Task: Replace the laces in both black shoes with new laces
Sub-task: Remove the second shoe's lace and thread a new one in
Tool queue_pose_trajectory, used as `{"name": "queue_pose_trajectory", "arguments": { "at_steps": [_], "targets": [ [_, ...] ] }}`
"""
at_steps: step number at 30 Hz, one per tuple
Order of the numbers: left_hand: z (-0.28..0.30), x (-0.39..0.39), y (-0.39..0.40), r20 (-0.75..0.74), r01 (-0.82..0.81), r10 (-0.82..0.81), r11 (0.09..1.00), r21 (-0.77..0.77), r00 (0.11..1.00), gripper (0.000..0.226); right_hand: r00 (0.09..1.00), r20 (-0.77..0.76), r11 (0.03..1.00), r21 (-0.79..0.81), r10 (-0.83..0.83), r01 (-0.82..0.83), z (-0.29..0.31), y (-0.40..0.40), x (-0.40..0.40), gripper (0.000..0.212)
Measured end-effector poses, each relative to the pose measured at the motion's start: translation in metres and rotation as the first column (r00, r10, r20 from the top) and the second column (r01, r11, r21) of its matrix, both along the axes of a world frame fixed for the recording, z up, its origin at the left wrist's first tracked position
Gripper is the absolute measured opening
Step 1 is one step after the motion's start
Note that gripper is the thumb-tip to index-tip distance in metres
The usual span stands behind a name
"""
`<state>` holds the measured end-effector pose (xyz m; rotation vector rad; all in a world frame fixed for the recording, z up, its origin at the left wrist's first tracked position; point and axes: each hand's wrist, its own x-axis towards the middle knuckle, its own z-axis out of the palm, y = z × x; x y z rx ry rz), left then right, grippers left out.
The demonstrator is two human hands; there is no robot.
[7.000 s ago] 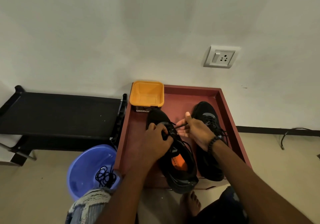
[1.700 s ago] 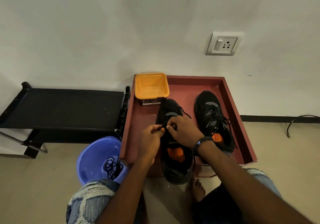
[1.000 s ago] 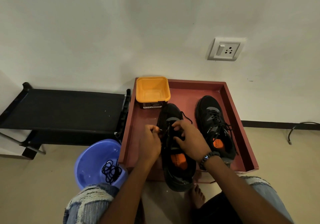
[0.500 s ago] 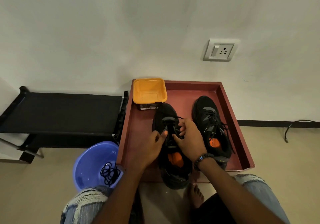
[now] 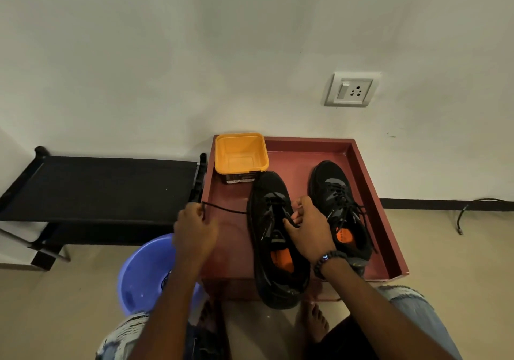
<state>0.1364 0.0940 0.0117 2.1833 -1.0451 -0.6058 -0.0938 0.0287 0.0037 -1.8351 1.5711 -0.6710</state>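
The left hand (image 5: 194,227) pinches the lace (image 5: 225,208) and draws it taut, sideways and leftward from the near shoe (image 5: 274,237) in the red tray (image 5: 370,181). The right hand (image 5: 308,229) curls fingers over the eyelets, holding the other strand.

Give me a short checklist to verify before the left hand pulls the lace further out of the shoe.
1. Left hand grips the lace: ok, the lace runs taut from it to the shoe.
2. Right hand steadies the near shoe: ok, its fingers are curled on the laces at the tongue.
3. Shoe sits firmly on the red tray: not ok, its heel overhangs the front edge.
4. Path to the left is free: ok, the yellow tub stands behind the lace line.
5. Lace runs free through the eyelets: cannot tell, black on black.
6. Other shoe clear of the pull: ok, it lies to the right.
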Motion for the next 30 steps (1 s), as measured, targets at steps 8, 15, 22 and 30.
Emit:
{"name": "queue_pose_trajectory", "arguments": {
  "at_steps": [8, 15, 22, 30],
  "targets": [
    [-0.011, -0.056, -0.011, 0.153, 0.404, -0.383, 0.903, -0.146, 0.911, 0.060, 0.997, -0.072, 0.999, -0.015, 0.036, -0.037, 0.002, 0.004, 0.010, 0.033],
    [-0.020, -0.057, -0.016, -0.058, 0.422, -0.435, 0.893, -0.157, 0.899, 0.005, 0.995, -0.100, 0.999, -0.033, 0.028, -0.031, 0.001, 0.005, 0.012, 0.033],
    [0.007, -0.002, -0.007, -0.546, -0.230, 0.100, 0.957, -0.175, 0.832, 0.014, 0.992, -0.123, 0.999, -0.034, 0.029, -0.033, 0.002, 0.005, 0.012, 0.040],
    [-0.003, -0.044, -0.005, -0.043, 0.316, -0.318, 0.947, -0.055, 0.947, 0.058, 0.992, -0.122, 0.999, -0.024, 0.018, -0.021, 0.003, 0.006, 0.013, 0.041]
  ]
}}
